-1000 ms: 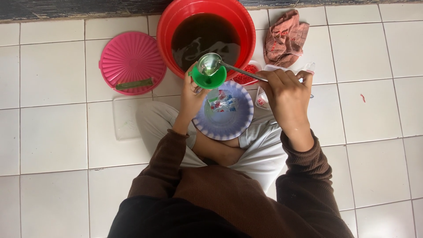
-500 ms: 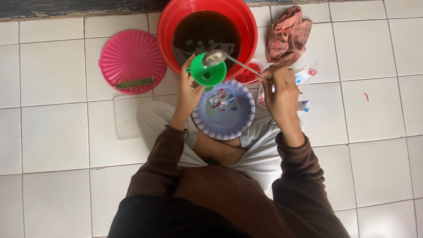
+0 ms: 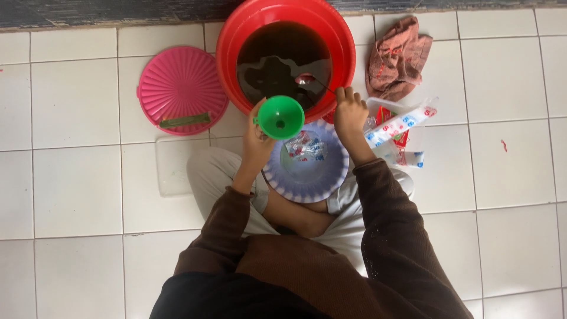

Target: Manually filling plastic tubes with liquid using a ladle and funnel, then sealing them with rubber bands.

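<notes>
Green plastic funnel (image 3: 281,117) held mouth-up at the frame's centre, ladle (image 3: 316,84) dipped in the red basin (image 3: 236,35) above it.

The left hand (image 3: 257,137) grips the funnel, its spout axis pointing down over the purple bowl (image 3: 307,183). The right hand (image 3: 349,112) is closed around the ladle's handle; its long axis runs from that hand up-left, with the bowl end in the dark liquid (image 3: 277,53). A pink lid (image 3: 182,88) lies at upper left.

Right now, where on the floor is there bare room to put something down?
Bare white tiles lie left of the pink lid and below it. More lie right of the plastic packets and pink cloth. It is crowded between the red basin, green funnel and purple bowl.
</notes>
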